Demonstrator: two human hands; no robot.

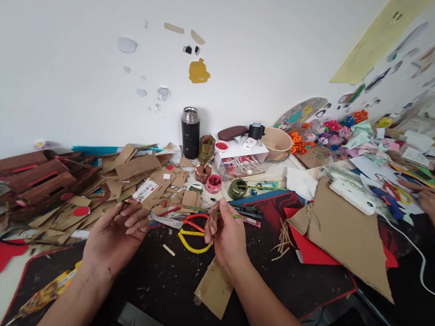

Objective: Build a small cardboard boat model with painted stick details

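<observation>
My right hand (227, 237) is closed round a thin paintbrush (195, 208), whose brown tip points left. My left hand (116, 235) is raised palm up, its fingers curled and thumb against forefinger; a small dark thing seems pinched there, too small to name. Between the hands lie scissors (193, 247) with red and yellow handles. Beyond them are a pot of brown paint (202, 173), a pink one (213, 183) and a green one (237, 188). A black cutter (249, 211) rests past my right hand.
Cardboard scraps (136, 168) and brown-painted pieces (43, 176) pile up at the left. A black flask (189, 137) stands by the wall. Cardboard sheets (345, 229) lie on the right. Another person's hand (434, 204) is at the far right. A dark mat (167, 291) covers the front.
</observation>
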